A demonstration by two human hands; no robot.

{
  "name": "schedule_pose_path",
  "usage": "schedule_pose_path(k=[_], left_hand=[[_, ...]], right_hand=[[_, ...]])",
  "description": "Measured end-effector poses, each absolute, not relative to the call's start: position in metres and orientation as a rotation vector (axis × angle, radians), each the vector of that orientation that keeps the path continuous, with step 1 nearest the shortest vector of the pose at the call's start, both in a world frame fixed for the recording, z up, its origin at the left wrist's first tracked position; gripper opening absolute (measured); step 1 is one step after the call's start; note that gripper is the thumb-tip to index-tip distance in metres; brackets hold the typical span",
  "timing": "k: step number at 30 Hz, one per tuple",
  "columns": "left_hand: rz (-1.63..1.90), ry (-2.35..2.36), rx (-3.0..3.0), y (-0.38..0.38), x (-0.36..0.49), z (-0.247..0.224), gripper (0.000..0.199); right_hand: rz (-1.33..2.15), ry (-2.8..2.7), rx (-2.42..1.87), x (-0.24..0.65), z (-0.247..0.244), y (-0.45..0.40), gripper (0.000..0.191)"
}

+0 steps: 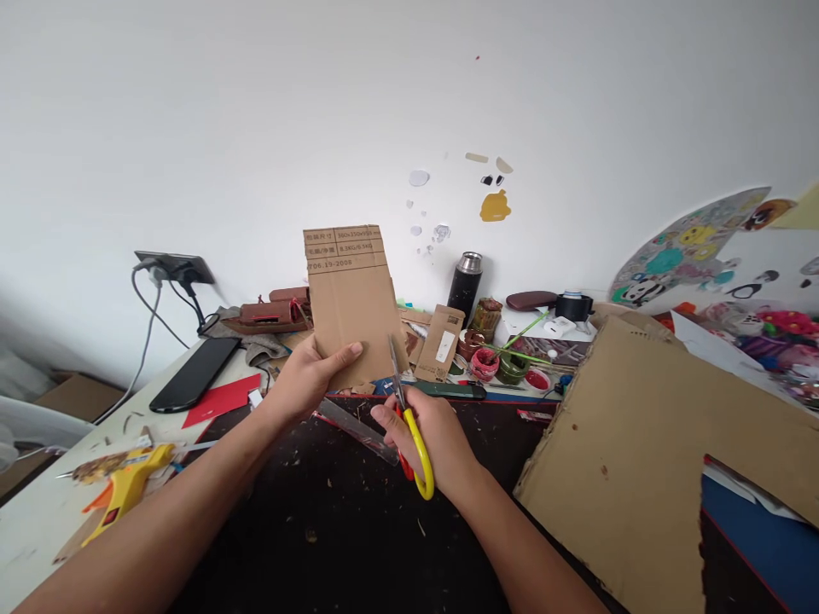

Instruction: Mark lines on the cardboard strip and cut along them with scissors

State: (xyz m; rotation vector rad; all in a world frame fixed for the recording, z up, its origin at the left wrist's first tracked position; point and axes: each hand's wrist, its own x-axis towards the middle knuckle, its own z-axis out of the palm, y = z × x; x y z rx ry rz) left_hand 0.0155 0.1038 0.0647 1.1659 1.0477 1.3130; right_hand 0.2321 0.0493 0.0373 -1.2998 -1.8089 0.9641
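Note:
My left hand (320, 375) grips the lower left corner of a brown cardboard piece (351, 307), thumb in front. The piece stands roughly upright, with printed black text along its top edge. In my right hand (435, 435) is a pair of scissors (419, 452) with yellow and red handles. Their blades point up at the lower right edge of the cardboard; I cannot tell how far they reach into it. Below both hands, a clear ruler (358, 429) lies on the dark work mat (320, 529).
A large cut cardboard sheet (633, 452) covers the right side. At left lie a yellow glue gun (131, 486), a phone (195, 373) and red paper (223, 399). Along the wall stand a black thermos (465, 286), paint jars (485, 365) and a brown model boat (269, 315).

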Motion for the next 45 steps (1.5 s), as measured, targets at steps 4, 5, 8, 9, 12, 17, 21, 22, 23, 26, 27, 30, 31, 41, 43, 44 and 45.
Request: schedule_pose_path(k=[4, 5, 8, 9, 12, 17, 21, 22, 23, 26, 27, 30, 31, 41, 43, 44, 45], left_hand=[[1.316, 1.062, 1.176, 0.103, 0.014, 0.066, 0.064], [1.317, 1.065, 1.173, 0.102, 0.015, 0.067, 0.063], [1.324, 1.033, 1.114, 0.101, 0.018, 0.071, 0.067], [1.326, 1.021, 1.096, 0.101, 0.019, 0.071, 0.068], [1.321, 1.035, 1.115, 0.101, 0.020, 0.070, 0.067], [1.287, 1.047, 1.180, 0.101, 0.013, 0.065, 0.062], [1.246, 1.089, 1.208, 0.100, 0.012, 0.066, 0.061], [1.248, 1.085, 1.201, 0.100, 0.013, 0.066, 0.061], [1.253, 1.071, 1.184, 0.100, 0.014, 0.066, 0.061], [1.259, 1.034, 1.127, 0.101, 0.017, 0.065, 0.064], [1.256, 1.035, 1.127, 0.101, 0.018, 0.065, 0.064], [1.246, 1.035, 1.149, 0.102, 0.018, 0.064, 0.062], [1.247, 1.026, 1.147, 0.102, 0.018, 0.064, 0.061], [1.285, 1.028, 1.096, 0.101, 0.024, 0.060, 0.064], [1.289, 1.042, 1.101, 0.100, 0.025, 0.059, 0.064], [1.292, 1.041, 1.100, 0.100, 0.025, 0.059, 0.064], [1.296, 1.038, 1.098, 0.100, 0.025, 0.059, 0.064]], right_hand=[[0.965, -1.826, -1.304, 0.233, 0.039, 0.049, 0.033], [0.964, -1.837, -1.301, 0.233, 0.040, 0.049, 0.034], [0.963, -1.854, -1.297, 0.233, 0.043, 0.048, 0.035], [0.960, -1.858, -1.301, 0.234, 0.044, 0.048, 0.035], [0.904, -1.881, -1.327, 0.234, 0.044, 0.048, 0.035], [0.864, -1.908, -1.341, 0.234, 0.042, 0.050, 0.033], [0.850, -1.905, -1.353, 0.234, 0.037, 0.052, 0.029], [0.850, -1.898, -1.355, 0.233, 0.036, 0.052, 0.029], [0.859, -1.886, -1.353, 0.233, 0.035, 0.052, 0.029], [0.901, -1.848, -1.334, 0.233, 0.034, 0.051, 0.030], [0.912, -1.842, -1.334, 0.233, 0.034, 0.050, 0.030], [0.906, -1.843, -1.371, 0.232, 0.037, 0.049, 0.031], [0.895, -1.849, -1.385, 0.232, 0.038, 0.049, 0.031], [0.721, -1.941, -1.496, 0.232, 0.041, 0.051, 0.032], [0.681, -1.957, -1.505, 0.232, 0.041, 0.051, 0.033], [0.672, -1.962, -1.508, 0.232, 0.041, 0.051, 0.033], [0.668, -1.964, -1.510, 0.232, 0.041, 0.051, 0.033]])
